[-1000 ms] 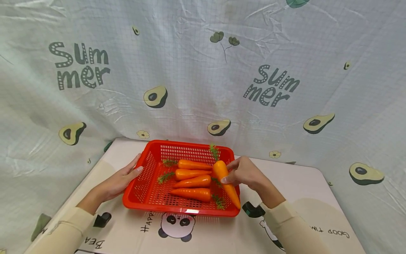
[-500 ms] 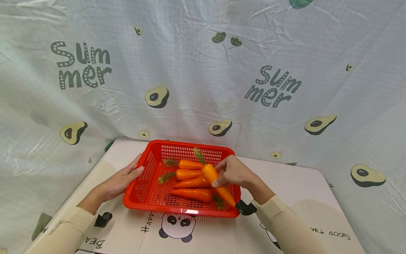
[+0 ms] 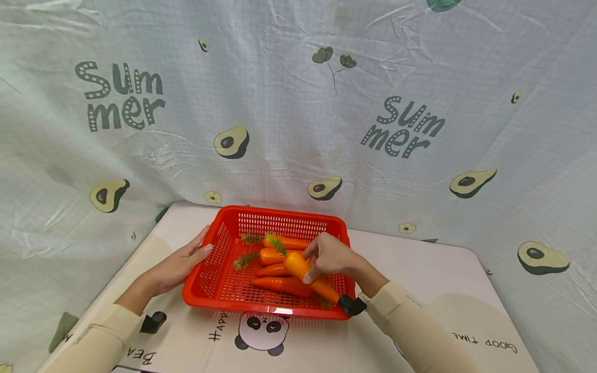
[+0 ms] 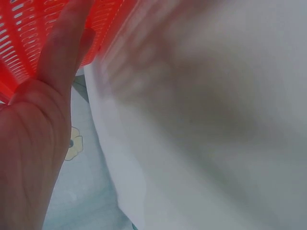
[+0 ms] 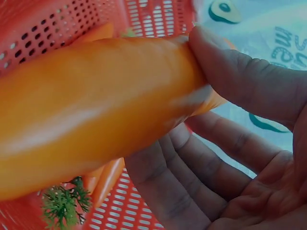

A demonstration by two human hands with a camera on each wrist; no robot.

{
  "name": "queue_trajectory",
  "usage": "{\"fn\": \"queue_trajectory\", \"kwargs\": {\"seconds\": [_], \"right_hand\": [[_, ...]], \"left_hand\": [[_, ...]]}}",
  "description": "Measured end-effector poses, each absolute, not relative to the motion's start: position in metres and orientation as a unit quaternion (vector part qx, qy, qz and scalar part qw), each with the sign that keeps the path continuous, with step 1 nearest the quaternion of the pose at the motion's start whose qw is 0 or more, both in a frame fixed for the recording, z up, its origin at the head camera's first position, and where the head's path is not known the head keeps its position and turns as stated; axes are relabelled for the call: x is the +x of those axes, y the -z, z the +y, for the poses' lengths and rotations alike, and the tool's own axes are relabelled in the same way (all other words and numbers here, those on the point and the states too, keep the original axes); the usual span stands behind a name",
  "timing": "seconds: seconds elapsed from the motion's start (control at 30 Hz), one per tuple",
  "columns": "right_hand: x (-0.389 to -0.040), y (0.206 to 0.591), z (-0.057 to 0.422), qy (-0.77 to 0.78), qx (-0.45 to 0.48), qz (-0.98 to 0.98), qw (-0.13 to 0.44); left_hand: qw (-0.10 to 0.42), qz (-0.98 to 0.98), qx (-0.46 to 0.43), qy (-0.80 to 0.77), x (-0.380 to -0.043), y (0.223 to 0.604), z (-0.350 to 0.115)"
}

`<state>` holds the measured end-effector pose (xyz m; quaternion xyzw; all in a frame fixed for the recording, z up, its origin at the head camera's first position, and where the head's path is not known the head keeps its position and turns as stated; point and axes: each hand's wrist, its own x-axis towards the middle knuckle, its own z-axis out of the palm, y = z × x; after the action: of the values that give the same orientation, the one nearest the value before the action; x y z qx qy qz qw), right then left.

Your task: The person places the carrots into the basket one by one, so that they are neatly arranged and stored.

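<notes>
A red plastic basket (image 3: 221, 301) with slotted walls stands on the table, several orange carrots with green tops inside it. My right hand (image 3: 333, 256) pinches one carrot (image 3: 296, 265) between thumb and fingers. That carrot slants above the others, its leafy top towards the far left and its tip towards me. In the right wrist view the held carrot (image 5: 91, 100) fills much of the picture, the thumb over it and the fingers under it. The lowest carrot (image 3: 280, 284) lies partly behind it. My left hand (image 3: 177, 267) rests against the basket's left side with its fingers fairly straight.
The pale table (image 3: 434, 274) bears printed pandas and words. Behind it hangs a light curtain (image 3: 280, 103) printed with avocados and lettering. Dark wrist-camera pieces sit at both cuffs, the right one (image 3: 351, 304) over the basket's near right corner.
My right hand has carried the carrot left and slightly lower, from the basket's right side to over the other carrots. The left hand and basket stay put.
</notes>
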<state>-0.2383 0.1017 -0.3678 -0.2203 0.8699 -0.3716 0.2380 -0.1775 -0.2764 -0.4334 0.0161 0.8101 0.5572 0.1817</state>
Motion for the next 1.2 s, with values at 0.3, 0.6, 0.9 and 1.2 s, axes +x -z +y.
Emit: {"fn": "queue_trajectory", "kwargs": {"seconds": [0.3, 0.6, 0.9, 1.2], "right_hand": [[-0.238, 0.372, 0.088, 0.321, -0.272, 0.878, 0.229], [-0.239, 0.376, 0.075, 0.280, -0.294, 0.884, 0.233], [-0.244, 0.384, 0.059, 0.248, -0.313, 0.885, 0.240], [-0.247, 0.392, 0.045, 0.210, -0.340, 0.884, 0.243]], "left_hand": [[0.179, 0.812, 0.020, -0.556, -0.178, 0.434, -0.276], [0.177, 0.813, 0.014, -0.555, -0.178, 0.433, -0.276], [0.180, 0.808, 0.016, -0.562, -0.178, 0.433, -0.277], [0.182, 0.805, 0.024, -0.564, -0.177, 0.433, -0.278]]}}
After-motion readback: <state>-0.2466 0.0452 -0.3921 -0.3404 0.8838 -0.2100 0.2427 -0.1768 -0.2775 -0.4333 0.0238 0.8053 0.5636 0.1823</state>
